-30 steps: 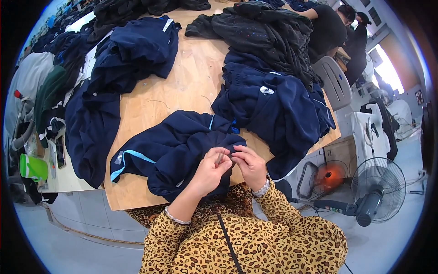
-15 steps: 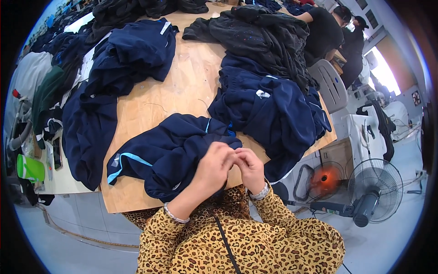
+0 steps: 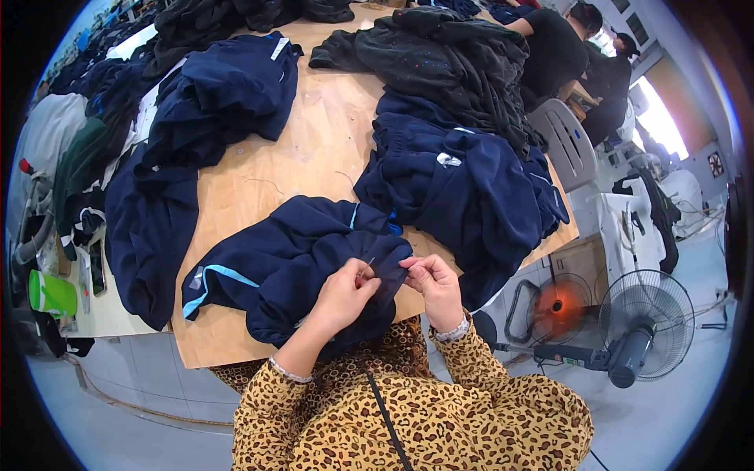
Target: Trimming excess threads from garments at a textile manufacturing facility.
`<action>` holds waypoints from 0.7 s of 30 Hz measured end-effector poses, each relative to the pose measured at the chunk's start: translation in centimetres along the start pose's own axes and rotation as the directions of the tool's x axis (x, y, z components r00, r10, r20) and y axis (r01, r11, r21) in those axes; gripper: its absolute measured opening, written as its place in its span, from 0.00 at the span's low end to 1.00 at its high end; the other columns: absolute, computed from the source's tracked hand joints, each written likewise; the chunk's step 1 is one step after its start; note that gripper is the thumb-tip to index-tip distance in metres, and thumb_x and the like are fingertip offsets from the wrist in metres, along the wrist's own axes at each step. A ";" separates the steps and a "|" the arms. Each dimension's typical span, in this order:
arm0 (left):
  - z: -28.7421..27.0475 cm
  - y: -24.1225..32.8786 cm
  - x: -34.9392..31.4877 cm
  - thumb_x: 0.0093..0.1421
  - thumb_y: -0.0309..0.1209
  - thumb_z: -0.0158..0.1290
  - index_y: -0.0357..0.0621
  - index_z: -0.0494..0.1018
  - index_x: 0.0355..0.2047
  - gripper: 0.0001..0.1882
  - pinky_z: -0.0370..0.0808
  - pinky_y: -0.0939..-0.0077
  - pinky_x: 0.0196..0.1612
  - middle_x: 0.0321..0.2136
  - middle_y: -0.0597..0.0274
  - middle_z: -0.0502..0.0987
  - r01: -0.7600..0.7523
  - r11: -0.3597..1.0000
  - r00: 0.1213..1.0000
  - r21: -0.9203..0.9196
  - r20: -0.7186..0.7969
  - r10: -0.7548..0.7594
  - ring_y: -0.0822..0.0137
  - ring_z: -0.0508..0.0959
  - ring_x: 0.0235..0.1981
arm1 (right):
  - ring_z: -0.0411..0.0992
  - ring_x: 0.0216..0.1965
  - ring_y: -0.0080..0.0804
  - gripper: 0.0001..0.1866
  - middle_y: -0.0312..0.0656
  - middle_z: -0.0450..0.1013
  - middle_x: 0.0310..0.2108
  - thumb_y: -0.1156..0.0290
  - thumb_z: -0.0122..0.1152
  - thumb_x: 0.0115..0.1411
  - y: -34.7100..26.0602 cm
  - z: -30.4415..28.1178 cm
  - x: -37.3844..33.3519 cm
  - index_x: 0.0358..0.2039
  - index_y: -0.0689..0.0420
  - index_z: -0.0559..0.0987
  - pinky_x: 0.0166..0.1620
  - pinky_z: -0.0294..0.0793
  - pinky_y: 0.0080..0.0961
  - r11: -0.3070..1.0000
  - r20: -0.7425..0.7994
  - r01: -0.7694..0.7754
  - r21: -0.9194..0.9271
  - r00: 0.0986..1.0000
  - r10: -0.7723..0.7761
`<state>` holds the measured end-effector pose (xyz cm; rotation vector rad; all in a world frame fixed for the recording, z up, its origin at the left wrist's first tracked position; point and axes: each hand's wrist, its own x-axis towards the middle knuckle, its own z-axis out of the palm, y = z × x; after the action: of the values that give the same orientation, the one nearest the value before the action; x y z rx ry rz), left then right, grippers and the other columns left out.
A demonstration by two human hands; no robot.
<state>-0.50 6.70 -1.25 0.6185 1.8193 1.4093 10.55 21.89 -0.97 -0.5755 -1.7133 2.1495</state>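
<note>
Right hand (image 3: 438,292) — thumb and finger clamped on edge of dark navy soft-cloth garment (image 3: 302,239), lower centre of frame, on pale wooden tabletop (image 3: 308,163) | left hand (image 3: 341,297) closed round slim greyish item (image 3: 372,261) — kind unclear | step, apparently: fine edge work; next move likely wants cloth taut | hidden: left palm, garment's underside

A pale wooden counter (image 3: 314,133) runs up the middle of the frame, a gray slotted chair (image 3: 556,141) at its upper-right edge, while bright light fills a window (image 3: 664,125) at the upper right and a caged fan (image 3: 631,355) stands over pale floor (image 3: 667,432) at the lower right.
</note>
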 end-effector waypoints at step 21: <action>0.5 4.6 -2.9 0.55 0.29 0.55 0.42 0.63 0.35 0.12 0.72 0.66 0.23 0.22 0.57 0.75 -0.256 0.611 0.920 0.749 -0.005 0.392 0.57 0.78 0.25 | 0.70 0.38 0.20 0.07 0.42 0.72 0.44 0.72 0.49 0.65 -0.6 1.7 0.0 0.36 0.63 0.72 0.44 0.72 0.18 0.996 0.054 0.068 -0.058 0.996 -0.065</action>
<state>1.40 6.10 3.89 1.3398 2.5273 0.8796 9.70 20.63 -0.08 -0.4757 -1.8036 2.0909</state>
